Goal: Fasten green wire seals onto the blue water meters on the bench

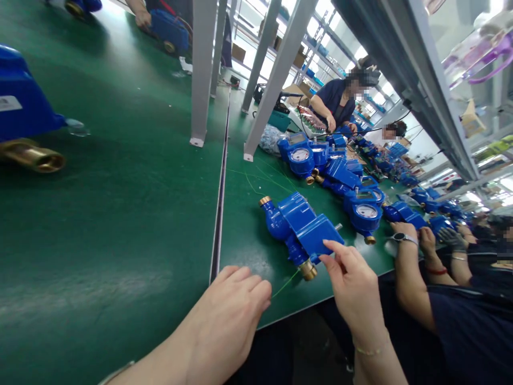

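A blue water meter [300,227] with brass threaded ends lies on its side on the green table [160,224], near the front edge. My right hand [352,278] has thumb and forefinger at the lower corner of its blue housing, pinching there. A thin green wire [286,283] runs from beside the lower brass end toward my left hand [240,299]. That hand is closed with the fingers curled under, and the wire's end disappears at it. The left fingertips are hidden from view. More thin green wires lie on the table behind the meter.
Several blue meters [300,155] crowd the table to the right. Another meter [24,101] stands at the far left. A dark slot [219,214] divides the tabletop, with metal posts [202,80] beyond. Co-workers sit along the right, a watch-wearing arm [406,251] close by; another person [340,101] works across.
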The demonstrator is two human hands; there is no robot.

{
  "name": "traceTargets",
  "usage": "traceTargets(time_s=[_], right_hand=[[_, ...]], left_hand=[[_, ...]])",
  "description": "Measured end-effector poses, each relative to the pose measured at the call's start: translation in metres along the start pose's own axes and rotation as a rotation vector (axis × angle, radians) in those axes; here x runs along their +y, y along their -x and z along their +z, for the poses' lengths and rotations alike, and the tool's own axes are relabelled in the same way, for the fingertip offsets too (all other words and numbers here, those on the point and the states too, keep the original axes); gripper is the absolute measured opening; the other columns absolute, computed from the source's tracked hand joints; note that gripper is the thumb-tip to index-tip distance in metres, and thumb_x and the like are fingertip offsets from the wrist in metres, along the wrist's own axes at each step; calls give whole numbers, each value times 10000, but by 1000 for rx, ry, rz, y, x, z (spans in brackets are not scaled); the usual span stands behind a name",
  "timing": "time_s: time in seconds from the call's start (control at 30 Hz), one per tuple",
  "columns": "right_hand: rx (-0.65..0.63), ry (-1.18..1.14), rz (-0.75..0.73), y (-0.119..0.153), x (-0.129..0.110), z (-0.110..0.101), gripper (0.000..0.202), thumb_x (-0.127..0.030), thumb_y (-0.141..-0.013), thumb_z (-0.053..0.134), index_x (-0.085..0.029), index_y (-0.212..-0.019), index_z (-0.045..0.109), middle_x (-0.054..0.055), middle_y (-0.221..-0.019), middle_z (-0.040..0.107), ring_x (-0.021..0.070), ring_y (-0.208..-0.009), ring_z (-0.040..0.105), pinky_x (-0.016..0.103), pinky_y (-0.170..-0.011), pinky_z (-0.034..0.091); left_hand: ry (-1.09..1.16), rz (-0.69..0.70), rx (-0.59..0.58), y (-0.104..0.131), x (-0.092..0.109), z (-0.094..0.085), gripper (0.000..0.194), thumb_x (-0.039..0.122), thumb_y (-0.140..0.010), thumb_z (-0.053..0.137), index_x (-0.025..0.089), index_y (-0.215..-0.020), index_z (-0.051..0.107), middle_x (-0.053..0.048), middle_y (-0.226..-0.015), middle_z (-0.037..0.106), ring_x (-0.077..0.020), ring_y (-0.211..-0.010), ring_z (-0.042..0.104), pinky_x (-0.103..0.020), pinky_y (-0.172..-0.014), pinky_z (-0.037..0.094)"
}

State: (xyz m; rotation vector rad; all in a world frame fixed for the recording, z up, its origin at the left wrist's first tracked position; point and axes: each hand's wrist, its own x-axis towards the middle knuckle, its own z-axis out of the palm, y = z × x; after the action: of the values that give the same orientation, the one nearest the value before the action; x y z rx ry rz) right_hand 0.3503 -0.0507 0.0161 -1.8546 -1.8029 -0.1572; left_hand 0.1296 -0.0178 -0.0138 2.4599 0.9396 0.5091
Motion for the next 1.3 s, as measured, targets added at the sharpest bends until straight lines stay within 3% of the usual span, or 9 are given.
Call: traceTargets(time_s=[0.1,0.23,0.3,0.37,0.47,0.57,0.77,0.97,1.3], right_hand=[[-60,-138,72,8,13,-5,281,-262,-888,500,-206,-1155,568,8,-826,587,132,-725,559,268,-696,469],[-85,-406,123,32,21,-2,197,-254,-864,523,-186,-1027,609,18,-820,574,144,-789,558,289,-747,473],[-58,-604,234,45,22,3,147,-269,-862,535,-175,-948,608,22,-838,558,137,-774,552,271,-714,476],[-20,-809,360,57,18,8,128,-280,-856,556,-178,-919,600,15,-859,529,118,-735,542,252,-679,478],[73,-1070,483,67,10,9,118,-260,-821,618,-208,-927,623,9,-939,514,108,-770,552,239,-687,484],[149,-1292,605,69,3,7,133,-238,-780,674,-228,-913,664,10,-960,558,113,-810,578,224,-691,494],[96,-1701,776,67,-6,7,138,-226,-764,701,-247,-899,680,-9,-819,644,85,-740,619,149,-631,483],[29,-1765,759,66,-14,13,126,-236,-714,751,-235,-827,696,2,-807,689,88,-698,622,174,-642,491],[-8,-1692,824,63,-13,11,134,-250,-680,774,-237,-791,700,23,-803,716,107,-655,629,200,-583,494]], left_hand=[[170,68,11,-1,8,-5,230,99,-861,371,198,-721,524,-52,-934,566,-205,-858,532,-339,-760,428],[492,223,14,-6,17,-8,202,73,-806,419,206,-687,514,-25,-1307,449,-178,-1154,478,-267,-910,430],[598,306,-4,-11,21,-5,212,42,-774,407,214,-710,512,-19,-1216,545,-171,-1151,491,-300,-1000,379],[659,329,-26,-18,25,-1,199,55,-785,393,218,-742,500,-9,-952,633,-162,-1006,558,-368,-1070,298],[660,274,-56,-28,27,4,167,198,-875,370,209,-724,443,14,-687,517,-147,-715,512,-335,-920,410],[607,215,-24,-36,27,8,252,315,-938,297,207,-745,417,8,-704,463,-150,-681,435,-252,-669,419],[518,82,17,-40,28,19,172,268,-934,356,208,-806,455,20,-730,490,-148,-718,461,-233,-640,384],[468,191,13,-41,27,20,161,149,-906,413,208,-792,511,28,-726,542,-135,-706,488,-240,-669,364],[485,197,49,-39,24,22,139,134,-886,458,204,-783,518,32,-716,545,-127,-697,499,-247,-665,356]])
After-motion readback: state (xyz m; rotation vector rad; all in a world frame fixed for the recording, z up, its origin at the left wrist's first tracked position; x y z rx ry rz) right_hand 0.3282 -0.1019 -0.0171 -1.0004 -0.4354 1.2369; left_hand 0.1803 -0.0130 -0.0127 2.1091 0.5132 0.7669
